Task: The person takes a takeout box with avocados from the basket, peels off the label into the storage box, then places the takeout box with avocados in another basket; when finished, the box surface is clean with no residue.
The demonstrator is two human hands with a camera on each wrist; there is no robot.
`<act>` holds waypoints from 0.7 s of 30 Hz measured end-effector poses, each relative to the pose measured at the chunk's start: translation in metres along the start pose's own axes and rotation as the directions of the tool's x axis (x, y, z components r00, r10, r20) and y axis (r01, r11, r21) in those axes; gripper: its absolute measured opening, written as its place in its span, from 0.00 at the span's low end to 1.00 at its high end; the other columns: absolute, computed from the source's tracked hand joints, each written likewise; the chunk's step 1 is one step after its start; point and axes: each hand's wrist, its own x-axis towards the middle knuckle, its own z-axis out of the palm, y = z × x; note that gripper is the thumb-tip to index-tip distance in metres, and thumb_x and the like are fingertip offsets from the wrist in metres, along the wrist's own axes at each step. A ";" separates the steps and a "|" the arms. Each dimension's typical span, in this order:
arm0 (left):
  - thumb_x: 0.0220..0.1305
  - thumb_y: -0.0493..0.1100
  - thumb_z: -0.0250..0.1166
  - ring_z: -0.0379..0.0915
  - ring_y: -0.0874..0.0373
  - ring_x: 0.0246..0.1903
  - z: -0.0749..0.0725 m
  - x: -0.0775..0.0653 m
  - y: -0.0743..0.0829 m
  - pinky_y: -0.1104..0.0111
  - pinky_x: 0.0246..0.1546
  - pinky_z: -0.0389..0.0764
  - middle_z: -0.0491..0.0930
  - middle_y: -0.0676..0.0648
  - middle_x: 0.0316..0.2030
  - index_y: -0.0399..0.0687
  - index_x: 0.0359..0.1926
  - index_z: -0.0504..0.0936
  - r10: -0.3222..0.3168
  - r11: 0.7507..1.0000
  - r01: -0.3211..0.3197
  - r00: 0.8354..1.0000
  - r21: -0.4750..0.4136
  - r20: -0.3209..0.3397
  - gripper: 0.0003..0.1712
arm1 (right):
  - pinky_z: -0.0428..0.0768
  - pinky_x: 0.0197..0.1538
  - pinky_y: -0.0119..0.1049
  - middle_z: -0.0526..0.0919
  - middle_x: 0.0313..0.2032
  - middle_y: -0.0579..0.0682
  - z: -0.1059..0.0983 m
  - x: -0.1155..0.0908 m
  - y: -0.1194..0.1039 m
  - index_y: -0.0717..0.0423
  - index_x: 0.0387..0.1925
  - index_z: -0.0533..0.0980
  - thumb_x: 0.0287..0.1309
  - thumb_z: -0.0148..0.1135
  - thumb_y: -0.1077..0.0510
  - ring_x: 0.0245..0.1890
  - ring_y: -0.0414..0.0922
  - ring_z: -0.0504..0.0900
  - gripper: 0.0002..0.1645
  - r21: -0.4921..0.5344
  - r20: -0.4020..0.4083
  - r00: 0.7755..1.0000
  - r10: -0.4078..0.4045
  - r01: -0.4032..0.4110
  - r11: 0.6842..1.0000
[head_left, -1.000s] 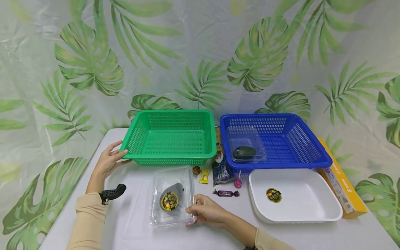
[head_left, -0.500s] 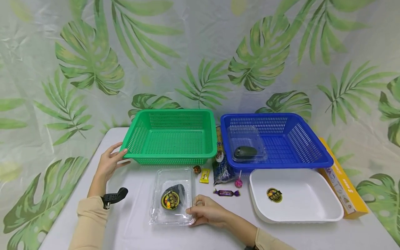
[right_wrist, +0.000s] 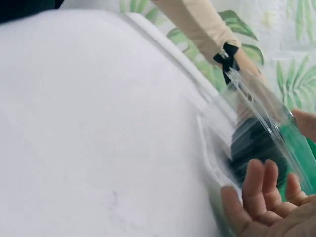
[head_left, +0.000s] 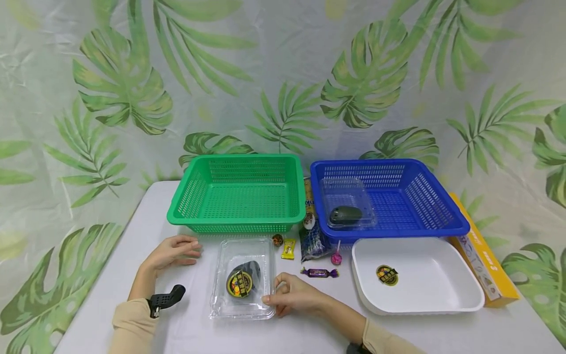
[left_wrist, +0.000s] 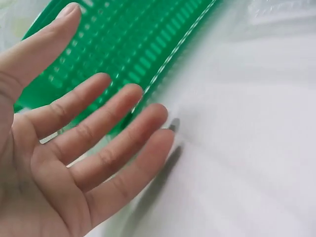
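My right hand [head_left: 298, 295] grips the right edge of a clear plastic clamshell box [head_left: 223, 275], thumb on top and fingers at its side. A round black-and-gold sticker [head_left: 239, 284] is on the lid. Beneath the lid sits a dark rounded thing [head_left: 253, 269], its kind unclear. To the left of the box, my left hand [head_left: 173, 254] is held with fingers extended, holding nothing. Just behind that hand stands a green slotted basket [head_left: 236, 221]; in the left wrist view the fingers [left_wrist: 123, 131] appear in front of its wall.
At right stand a blue basket [head_left: 393, 233] with a clear box [head_left: 347, 189] and dark object [head_left: 346, 215], a white tub [head_left: 424, 285] and an orange box [head_left: 484, 255]. Between lie a snack bag [head_left: 315, 241], yellow packet [head_left: 288, 249], brown ball [head_left: 277, 240], lollipop [head_left: 336, 258] and purple candy [head_left: 319, 273].
My left hand has let go of the green basket's front left corner and moved toward me and to the right. The clamshell box came down slightly flatter, still in my right hand.
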 end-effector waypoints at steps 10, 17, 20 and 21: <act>0.59 0.39 0.66 0.73 0.47 0.51 0.035 0.014 0.013 0.52 0.48 0.79 0.64 0.22 0.57 0.28 0.69 0.48 0.053 0.999 -0.053 0.981 -0.005 0.186 0.47 | 0.71 0.22 0.30 0.77 0.19 0.46 -0.009 0.000 -0.011 0.58 0.32 0.70 0.52 0.69 0.53 0.18 0.42 0.77 0.17 -0.328 0.006 0.998 -0.054 0.053 0.943; 0.59 0.39 0.66 0.65 0.40 0.57 0.045 0.021 0.017 0.56 0.49 0.78 0.59 0.23 0.60 0.30 0.69 0.53 0.076 0.995 -0.089 0.968 0.042 0.240 0.43 | 0.71 0.23 0.29 0.77 0.20 0.47 -0.008 0.001 -0.017 0.57 0.29 0.71 0.53 0.67 0.53 0.18 0.41 0.75 0.15 -0.347 0.057 0.997 -0.046 0.063 0.936; 0.59 0.38 0.65 0.63 0.40 0.59 0.047 0.022 0.018 0.59 0.50 0.78 0.58 0.23 0.62 0.28 0.67 0.56 0.103 0.993 -0.116 0.958 0.033 0.269 0.40 | 0.69 0.22 0.26 0.76 0.18 0.43 -0.011 0.003 -0.024 0.56 0.24 0.73 0.52 0.68 0.51 0.18 0.36 0.72 0.15 -0.489 0.082 0.993 -0.084 0.114 0.865; 0.59 0.37 0.65 0.63 0.41 0.59 0.047 0.022 0.018 0.60 0.50 0.78 0.59 0.24 0.62 0.27 0.67 0.57 0.111 0.992 -0.122 0.954 0.023 0.279 0.39 | 0.68 0.22 0.25 0.75 0.17 0.41 -0.011 0.003 -0.028 0.56 0.22 0.74 0.52 0.68 0.50 0.17 0.35 0.71 0.16 -0.549 0.089 0.990 -0.108 0.139 0.824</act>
